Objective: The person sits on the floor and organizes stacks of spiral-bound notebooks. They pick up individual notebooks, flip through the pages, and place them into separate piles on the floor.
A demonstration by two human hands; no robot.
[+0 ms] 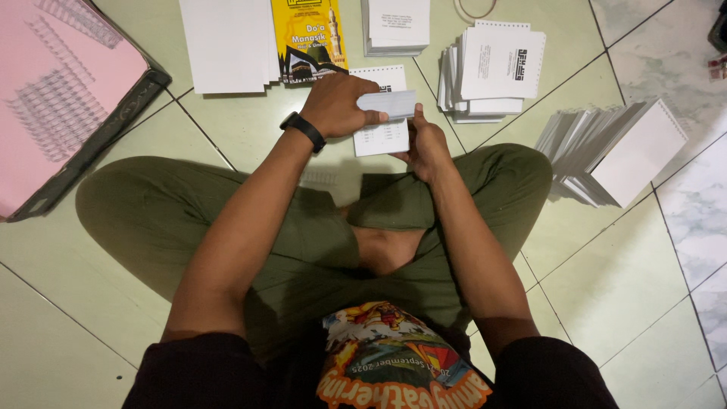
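Observation:
I sit cross-legged on a tiled floor. My left hand (342, 106), with a black band on the wrist, grips a small stack of white punched booklet pages (382, 120) from above, bending the top sheets over. My right hand (426, 144) holds the same stack from below at its right edge. The stack hovers over the floor just in front of my knees. The pages carry small print and a row of punched holes along one edge.
A yellow booklet cover (308, 38) and white sheets (227, 45) lie ahead. More white stacks (395, 26) (492, 68) sit beyond; a fanned pile (617, 155) lies right. A dark tray with pink sheets and wire spirals (60, 98) is left. A rubber band (475, 9) lies far.

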